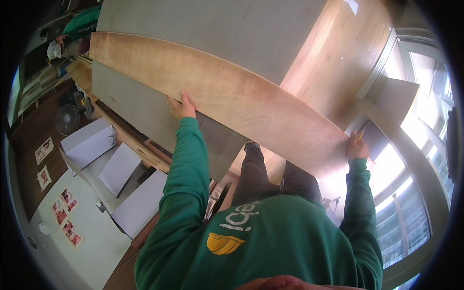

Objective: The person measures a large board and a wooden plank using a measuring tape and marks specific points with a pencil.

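Observation:
A long, light-brown wooden board (217, 89) stretches in front of me from the far left to the near right. My left hand (183, 107) is closed on its near edge, thumb over the top face, the other fingers partly hidden at the edge. At the right end, my right hand (357, 147) grips the board's corner. A thin yellow-orange stick, like a pencil (360, 135), shows between that hand's fingers. Beneath the board lies a large grey panel (208, 21), its surface showing on both sides.
Wooden flooring (333, 53) runs beyond the panel to bright windows (403, 217) on the right. White box-like pieces (89, 142) and a fan (67, 120) are at left. Another person's green sleeve (82, 24) shows at far left. A grey box-like piece (394, 99) stands near the windows.

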`<state>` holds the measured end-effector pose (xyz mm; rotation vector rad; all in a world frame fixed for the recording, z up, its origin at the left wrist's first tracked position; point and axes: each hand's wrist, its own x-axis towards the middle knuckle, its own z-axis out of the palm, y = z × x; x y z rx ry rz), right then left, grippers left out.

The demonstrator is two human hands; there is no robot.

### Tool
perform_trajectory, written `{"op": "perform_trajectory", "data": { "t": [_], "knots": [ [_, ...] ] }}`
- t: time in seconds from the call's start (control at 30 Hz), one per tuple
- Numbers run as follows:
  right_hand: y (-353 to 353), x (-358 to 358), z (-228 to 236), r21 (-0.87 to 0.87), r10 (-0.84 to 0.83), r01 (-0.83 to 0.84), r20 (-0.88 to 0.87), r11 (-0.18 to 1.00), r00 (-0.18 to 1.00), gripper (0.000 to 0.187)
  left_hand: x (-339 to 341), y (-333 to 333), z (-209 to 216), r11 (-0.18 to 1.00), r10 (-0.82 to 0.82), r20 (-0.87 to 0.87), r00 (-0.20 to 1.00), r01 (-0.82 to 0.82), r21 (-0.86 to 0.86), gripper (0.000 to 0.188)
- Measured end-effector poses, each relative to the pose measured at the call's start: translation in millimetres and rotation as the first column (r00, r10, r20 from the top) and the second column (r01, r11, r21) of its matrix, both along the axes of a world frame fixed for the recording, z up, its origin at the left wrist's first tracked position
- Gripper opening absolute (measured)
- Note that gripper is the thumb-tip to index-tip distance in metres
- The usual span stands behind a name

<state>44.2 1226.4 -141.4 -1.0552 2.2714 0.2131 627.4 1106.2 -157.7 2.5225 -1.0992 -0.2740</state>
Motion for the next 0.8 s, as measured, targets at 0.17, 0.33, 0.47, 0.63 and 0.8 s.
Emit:
{"op": "perform_trajectory", "data": {
  "t": [0.17,0.33,0.47,0.63,0.8],
  "knots": [
    [-3,-6,-3,0.068,-0.029,0.028,0.026,0.997,0.999,0.068,-3,-5,0,1.0,0.0,-0.009,1.0,0.0,0.0,0.073],
    [-8,-3,7,0.007,-0.036,0.036,0.042,0.999,0.998,0.07,0,3,0,0.998,0.041,0.005,0.999,-0.041,0.04,0.076],
    [-3,-2,-3,-0.002,-0.124,0.124,0.09,0.992,0.988,0.073,6,3,-12,0.994,0.051,0.053,0.997,-0.056,0.09,0.082],
    [-6,-4,1,-0.006,-0.157,0.163,0.237,0.987,0.959,0.07,5,3,-5,0.995,0.048,0.048,0.998,-0.052,0.081,0.085],
    [-12,1,-17,-0.181,-0.225,0.343,0.473,0.922,0.852,0.05,8,2,-2,0.995,0.058,0.043,0.997,-0.062,0.08,0.087]
  ]
}}
